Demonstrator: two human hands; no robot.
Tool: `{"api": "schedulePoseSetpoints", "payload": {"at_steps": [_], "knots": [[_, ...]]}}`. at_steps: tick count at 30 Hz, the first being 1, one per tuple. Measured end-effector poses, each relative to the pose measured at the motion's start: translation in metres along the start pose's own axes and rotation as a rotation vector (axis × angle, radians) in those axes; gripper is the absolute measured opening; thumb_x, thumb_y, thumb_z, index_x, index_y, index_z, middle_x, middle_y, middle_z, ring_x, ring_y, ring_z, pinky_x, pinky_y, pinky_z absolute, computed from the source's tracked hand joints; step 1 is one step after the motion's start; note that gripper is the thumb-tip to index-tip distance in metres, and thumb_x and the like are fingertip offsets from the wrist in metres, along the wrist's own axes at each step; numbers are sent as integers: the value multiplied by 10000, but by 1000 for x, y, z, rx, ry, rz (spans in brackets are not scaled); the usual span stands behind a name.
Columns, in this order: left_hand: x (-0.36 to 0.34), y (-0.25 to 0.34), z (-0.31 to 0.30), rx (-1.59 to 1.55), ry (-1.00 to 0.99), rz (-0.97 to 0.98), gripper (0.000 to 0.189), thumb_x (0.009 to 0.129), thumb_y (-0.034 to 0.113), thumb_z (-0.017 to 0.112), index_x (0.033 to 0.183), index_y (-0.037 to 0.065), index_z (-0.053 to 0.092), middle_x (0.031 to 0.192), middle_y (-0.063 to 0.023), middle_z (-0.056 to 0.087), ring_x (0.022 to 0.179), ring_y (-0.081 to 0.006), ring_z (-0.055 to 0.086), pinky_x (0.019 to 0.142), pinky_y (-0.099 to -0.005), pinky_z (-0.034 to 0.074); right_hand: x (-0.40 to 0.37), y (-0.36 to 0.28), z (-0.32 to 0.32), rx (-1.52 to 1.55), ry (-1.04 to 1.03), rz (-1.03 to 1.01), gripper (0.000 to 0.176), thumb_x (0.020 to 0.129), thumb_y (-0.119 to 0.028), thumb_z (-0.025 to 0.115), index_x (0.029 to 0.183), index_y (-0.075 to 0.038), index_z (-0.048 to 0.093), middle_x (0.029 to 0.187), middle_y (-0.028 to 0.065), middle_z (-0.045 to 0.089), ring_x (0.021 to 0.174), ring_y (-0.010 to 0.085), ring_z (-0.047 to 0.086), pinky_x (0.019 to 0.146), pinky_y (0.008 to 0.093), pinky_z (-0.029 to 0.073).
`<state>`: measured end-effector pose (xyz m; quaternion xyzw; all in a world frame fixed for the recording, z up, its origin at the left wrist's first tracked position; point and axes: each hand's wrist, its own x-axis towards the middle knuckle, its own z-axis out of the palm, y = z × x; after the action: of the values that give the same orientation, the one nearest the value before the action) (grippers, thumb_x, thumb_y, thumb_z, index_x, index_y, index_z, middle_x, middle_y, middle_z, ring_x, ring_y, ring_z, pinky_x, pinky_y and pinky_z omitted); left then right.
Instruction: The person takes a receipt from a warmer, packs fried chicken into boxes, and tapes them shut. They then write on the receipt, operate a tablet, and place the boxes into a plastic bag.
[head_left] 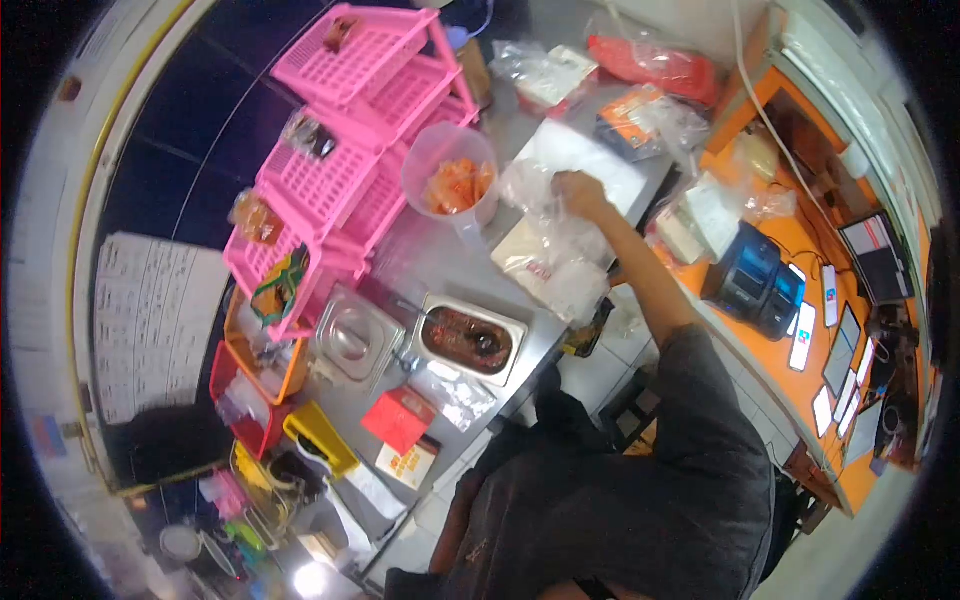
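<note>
My right hand [580, 193] is closed at the top of a clear plastic bag [535, 190], over a white sheet or box [590, 150]. Just below it lie plastic-wrapped packets [560, 270] on the metal counter [400, 250]. A clear jug [450, 180] with orange contents stands to the left of the hand. Nearer me, a steel tray [472, 340] holds dark red sauce with a utensil in it. My left arm [453, 525] hangs by my body, and its hand is out of sight.
Pink stacked baskets [330, 170] stand at the left back, a steel lid [358, 335] beside them. A red box [397, 418] and yellow bin [322, 440] sit nearer. On the right, an orange desk [810, 400] bears phones and a dark blue device [755, 280].
</note>
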<state>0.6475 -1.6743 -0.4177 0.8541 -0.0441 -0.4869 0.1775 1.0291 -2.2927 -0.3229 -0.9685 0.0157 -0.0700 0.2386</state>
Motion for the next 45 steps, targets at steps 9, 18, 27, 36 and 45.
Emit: {"api": "schedulePoseSetpoints", "payload": {"at_steps": [9, 18, 27, 36, 45], "knots": [[7, -78, 40, 355, 206, 168, 335, 899, 336, 526, 923, 27, 654, 910, -219, 656, 845, -407, 634, 740, -471, 518, -7, -21, -27, -220, 73, 136, 158, 768, -187, 565, 826, -89, 676, 848, 154, 680, 795, 349, 659, 672, 485, 524], [-42, 66, -69, -405, -45, -39, 413, 931, 398, 539, 1105, 30, 605, 1072, -183, 626, 998, -325, 606, 834, -410, 488, -35, -89, -131, 202, 1130, 222, 113, 909, -100, 541, 959, -11, 491, 808, 192, 605, 723, 391, 603, 629, 495, 466], [-46, 177, -134, -616, -402, 526, 670, 925, 454, 596, 1420, 49, 398, 1360, -151, 488, 1247, -266, 477, 1038, -411, 385, -212, -289, -231, 184, 927, 298, 217, 898, -124, 550, 1086, -84, 449, 651, 167, 591, 549, 388, 601, 497, 493, 441], [-96, 250, -118, -1130, -933, 667, 743, 845, 330, 708, 1428, 17, 371, 1366, -157, 487, 1250, -274, 467, 1066, -448, 366, -367, -347, -189, 903, 739, 363, 139, 1005, -177, 477, 1058, -58, 427, 590, 32, 506, 478, 133, 529, 428, 307, 382], [-94, 310, -100, -1270, -963, 513, 502, 853, 192, 623, 1300, -6, 513, 1288, -165, 576, 1233, -330, 509, 1082, -510, 349, -455, -249, -161, 1113, 1025, 642, 140, 1011, -186, 448, 1090, -72, 455, 629, -45, 431, 493, 36, 386, 443, 218, 340]]}}
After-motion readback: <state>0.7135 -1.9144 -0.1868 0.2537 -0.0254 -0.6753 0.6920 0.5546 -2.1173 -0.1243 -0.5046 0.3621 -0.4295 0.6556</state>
